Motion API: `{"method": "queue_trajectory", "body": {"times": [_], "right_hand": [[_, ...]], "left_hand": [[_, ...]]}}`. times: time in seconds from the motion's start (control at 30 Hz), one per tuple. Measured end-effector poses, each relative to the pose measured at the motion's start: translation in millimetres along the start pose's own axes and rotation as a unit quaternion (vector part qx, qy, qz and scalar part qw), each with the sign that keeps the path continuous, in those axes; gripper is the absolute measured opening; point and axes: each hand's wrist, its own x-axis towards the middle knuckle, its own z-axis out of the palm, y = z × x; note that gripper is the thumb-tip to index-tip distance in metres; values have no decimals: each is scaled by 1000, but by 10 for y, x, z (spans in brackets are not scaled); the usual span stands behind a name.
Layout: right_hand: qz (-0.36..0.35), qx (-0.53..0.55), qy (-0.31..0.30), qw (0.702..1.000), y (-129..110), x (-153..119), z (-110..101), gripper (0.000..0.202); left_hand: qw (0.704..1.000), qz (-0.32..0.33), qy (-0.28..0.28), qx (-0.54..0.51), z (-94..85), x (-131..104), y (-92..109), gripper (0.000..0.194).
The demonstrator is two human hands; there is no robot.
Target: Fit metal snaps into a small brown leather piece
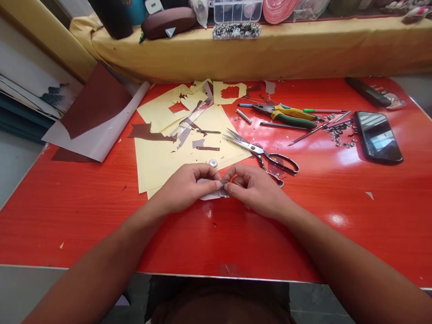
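- Left hand (pixel 184 186): thumb and index finger pinched on the flat, pale grey, sheet-like piece (pixel 209 191).
- That piece: between both hands' fingertips, partly hidden; apparently fine two-handed handling, calling for steady, matched pressure.
- Right hand (pixel 254 188): thumb and index finger pinched at its right end.

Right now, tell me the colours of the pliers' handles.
The pliers' handles are yellow and green, clearest in the head view.

Mostly singles by count
Counting two hands (pixel 182 186), one pair of scissors (pixel 252 147), one pair of pliers (pixel 293 120), one phone (pixel 378 137), one compartment box (pixel 238 11), small metal pieces (pixel 337 129) too many to count.
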Motion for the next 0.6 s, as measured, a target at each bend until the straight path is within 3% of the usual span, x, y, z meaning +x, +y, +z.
{"method": "queue_trajectory", "body": {"times": [0.23,0.6], "right_hand": [[-1,22,-16,1000,11,7,-5,15],[-18,-11,26,999,35,8,70,6]], "left_hand": [[1000,-7,12,-2,24,4,-3,22],[999,-19,-6,-41,58,13,-10,20]]}}
